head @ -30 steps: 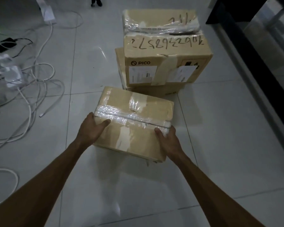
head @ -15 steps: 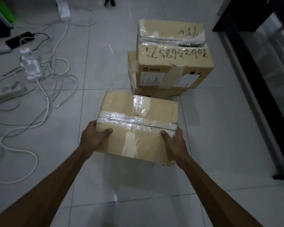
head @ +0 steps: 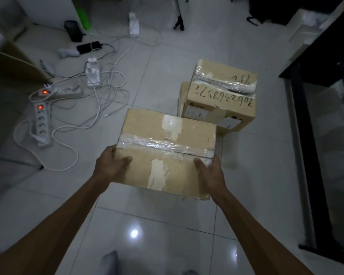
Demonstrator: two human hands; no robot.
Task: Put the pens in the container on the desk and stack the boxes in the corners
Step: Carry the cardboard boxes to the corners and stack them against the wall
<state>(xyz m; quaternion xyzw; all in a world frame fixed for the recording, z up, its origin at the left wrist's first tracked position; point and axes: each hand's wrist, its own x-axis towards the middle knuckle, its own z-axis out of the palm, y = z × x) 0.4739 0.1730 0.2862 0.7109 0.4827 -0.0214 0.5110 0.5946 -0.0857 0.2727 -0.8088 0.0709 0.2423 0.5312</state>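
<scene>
The left hand [head: 109, 167] and the right hand [head: 211, 171] grip the two near corners of a brown taped cardboard box [head: 167, 147], carried above the glossy white tiled floor [head: 167, 235]. Beyond it to the right stands a stack of two cardboard boxes [head: 218, 100]; the top one shows a handwritten number, upside down, and a blurred "PICO" logo. White power strips [head: 41, 124] with red lights lie among tangled white cables [head: 99, 100] on the left.

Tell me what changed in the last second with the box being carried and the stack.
The taped box has been lifted higher and carried back from the two stacked boxes, now lying farther off. No change of grip: left hand and right hand still grip its near corners. The stack has not moved.
</scene>
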